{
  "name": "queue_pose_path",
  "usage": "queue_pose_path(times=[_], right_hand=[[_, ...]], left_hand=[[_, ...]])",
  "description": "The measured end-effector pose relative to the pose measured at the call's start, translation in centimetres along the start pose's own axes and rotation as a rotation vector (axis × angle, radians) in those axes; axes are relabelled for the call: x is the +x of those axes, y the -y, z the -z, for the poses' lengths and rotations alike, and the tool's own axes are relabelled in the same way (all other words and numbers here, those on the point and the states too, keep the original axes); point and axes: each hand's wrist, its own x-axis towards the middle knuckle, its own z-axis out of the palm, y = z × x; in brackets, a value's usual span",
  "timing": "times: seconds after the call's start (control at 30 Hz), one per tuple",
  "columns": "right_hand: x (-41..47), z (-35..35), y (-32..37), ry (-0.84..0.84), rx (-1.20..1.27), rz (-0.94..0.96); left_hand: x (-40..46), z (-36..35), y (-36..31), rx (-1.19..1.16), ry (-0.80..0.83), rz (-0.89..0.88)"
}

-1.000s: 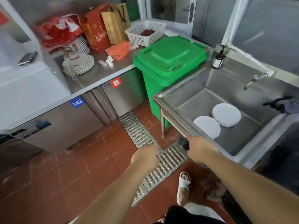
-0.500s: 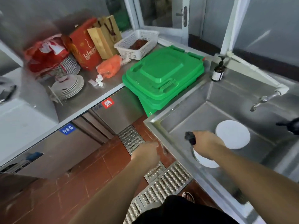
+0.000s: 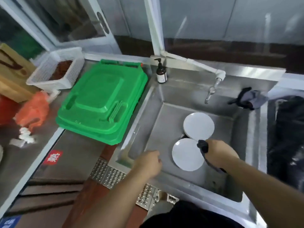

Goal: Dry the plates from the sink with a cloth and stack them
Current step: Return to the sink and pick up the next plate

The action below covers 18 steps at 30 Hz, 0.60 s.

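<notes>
deep stainless steel sink [image 3: 144, 122] set in a steel bench, seen from above. two white plates on the sink floor: far plate [image 3: 198, 126] toward the back, near plate [image 3: 186, 154] closer in, rims overlapping or touching where the two meet, exact contact hidden by the hand. right hand [image 3: 218, 152] over the basin just beside the near plate's right edge, fingers curled round a dark cloth [image 3: 203, 148] that sticks out above the fist and trails down below the wrist. left hand [image 3: 148, 162] over the front left part of the basin, fingers loosely bent, holding nothing, apart from the near plate. tap [image 3: 211, 89] fed by a white pipe [image 3: 189, 60] running along the back ledge. brown pump bottle [image 3: 161, 72] upright at the sink's back left corner. grey and black rag [image 3: 249, 99] draped on the right rim. black bag [image 3: 286, 132] further right. green bin lid [image 3: 102, 102] just left of the sink. steel counter [image 3: 9, 155] beyond, with a white basket [image 3: 56, 71] of something dark red, an orange bag [image 3: 32, 111], a brown paper bag [image 3: 11, 74]. red tile floor [image 3: 108, 150] and perforated drain grate [image 3: 107, 174] below. glass panels and white frames behind.
</notes>
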Motion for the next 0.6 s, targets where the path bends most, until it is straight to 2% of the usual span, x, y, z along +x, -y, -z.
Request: queue_pose_path(times=[0.13, 0.33, 0.6], right_hand=[[0.9, -0.6, -1.1, -0.060, 0.185, -0.206], [1.8, -3.6, -2.0, -0.103, 0.335, -0.407], [4.7, -7.4, -3.9, -0.115, 0.490, -0.588]], left_hand=[[5.0, 0.0, 0.7, 0.039, 0.083, -0.116], [10.6, -0.8, 1.3, 0.090, 0.171, -0.245], [15.7, -4.2, 0.3, 0.135, 0.247, -0.269]])
